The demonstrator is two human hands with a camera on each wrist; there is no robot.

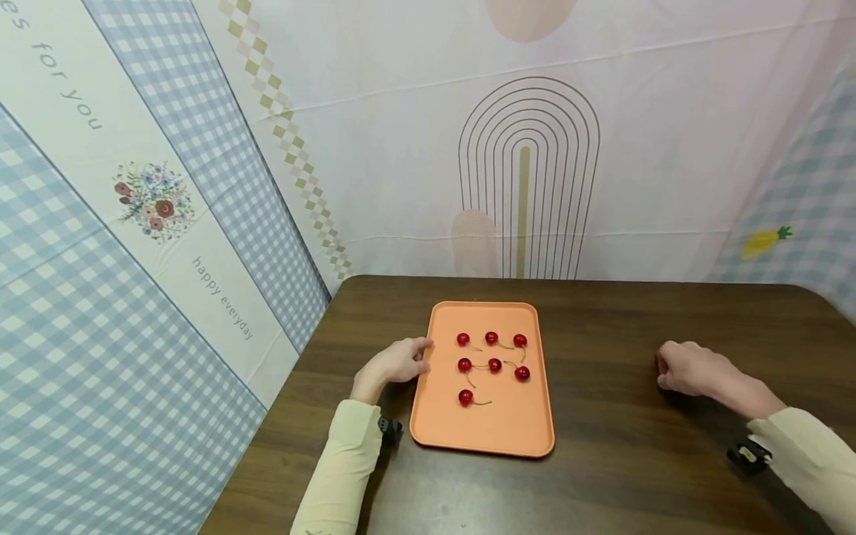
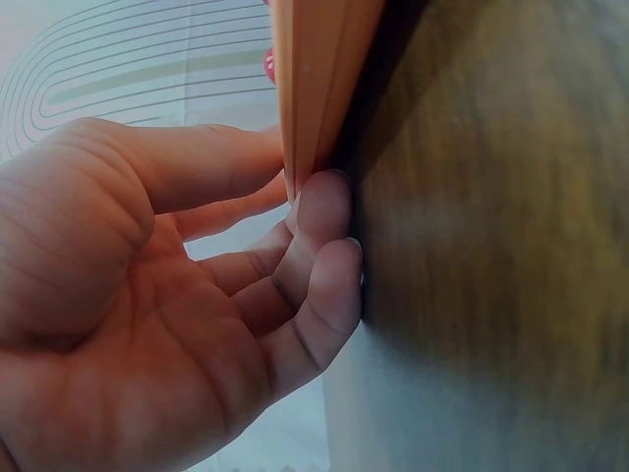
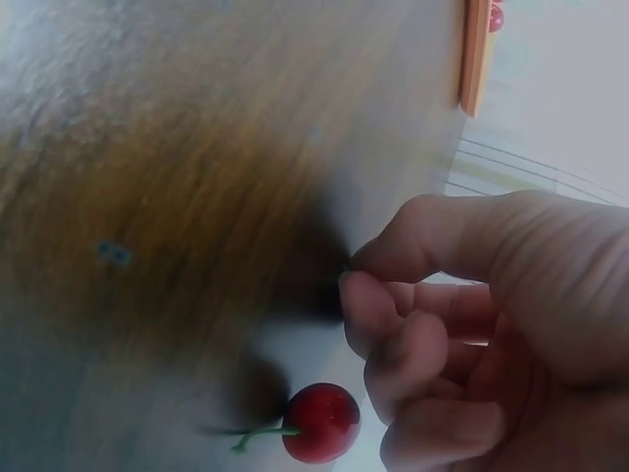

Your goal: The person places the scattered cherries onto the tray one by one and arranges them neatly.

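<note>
An orange tray (image 1: 510,420) lies on a dark wooden table (image 1: 635,475) and carries several red cherries (image 1: 494,364) with green stems, set in rows. My left hand (image 1: 396,363) is at the tray's left edge. In the left wrist view this hand (image 2: 295,182) pinches the tray's rim (image 2: 314,79), thumb on top and fingertips under it. My right hand (image 1: 689,368) rests on the table well to the right of the tray, fingers curled. In the right wrist view the thumb and forefinger of that hand (image 3: 354,270) meet, and one loose cherry (image 3: 320,421) lies beside the curled fingers, not held.
Printed cloth backdrops wall the table at the back and on both sides. The table's left edge runs close by my left forearm. Black wrist-worn cameras (image 1: 749,455) sit on both sleeves. The tray's corner (image 3: 477,54) shows far off in the right wrist view.
</note>
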